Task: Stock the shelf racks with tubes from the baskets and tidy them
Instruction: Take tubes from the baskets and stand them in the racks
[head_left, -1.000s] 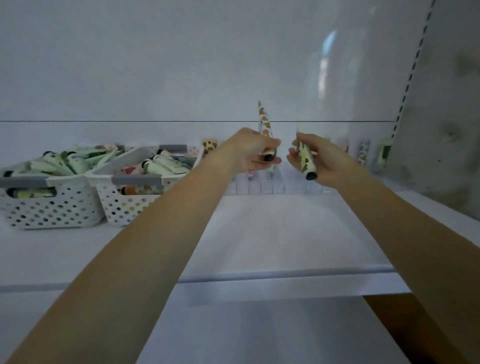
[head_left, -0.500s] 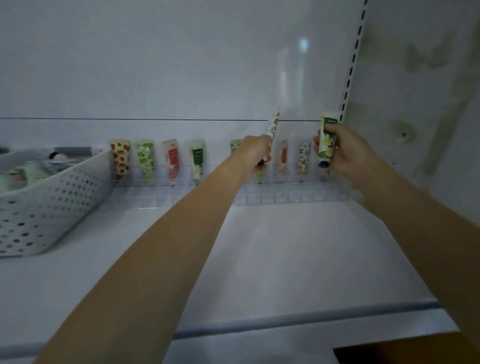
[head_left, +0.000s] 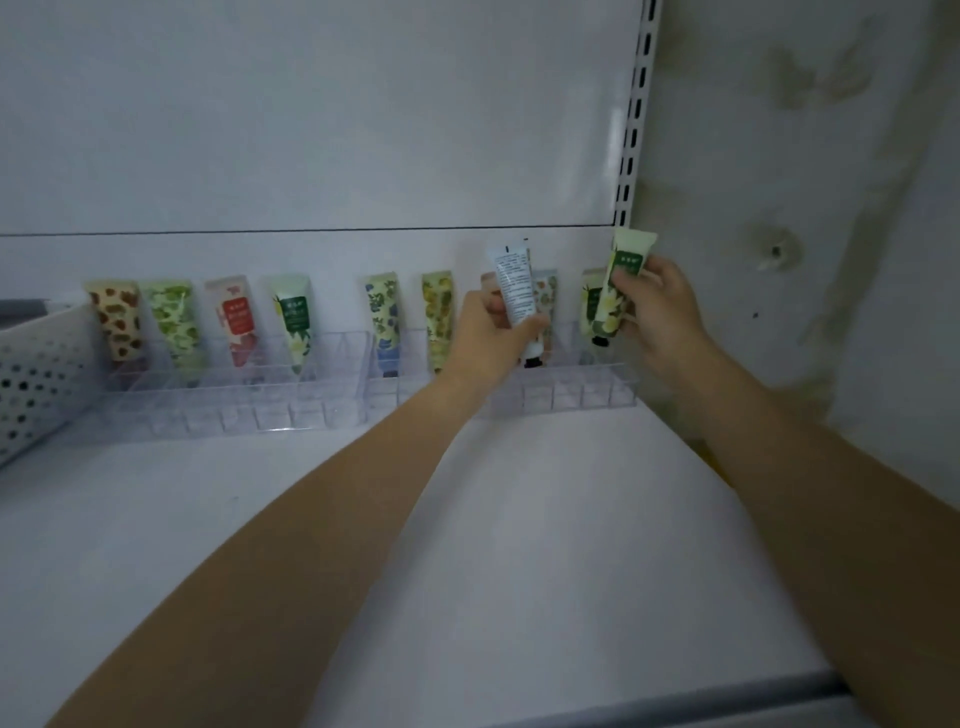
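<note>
Racks line the back of a shelf, with standing tubes in their rear slots. A basket sits far left. Above the rightmost rack the left hand holds a tube; the right hand holds a second tube just beside it.

Slotted upright, stained wall

I face a white shelf board in dim, bluish light. Behind it stands a smooth white back panel, crossed by a thin dark seam. A slotted metal upright runs up its right edge. Beyond that, the pale wall is blotched with stains and has a small dark hole.
</note>
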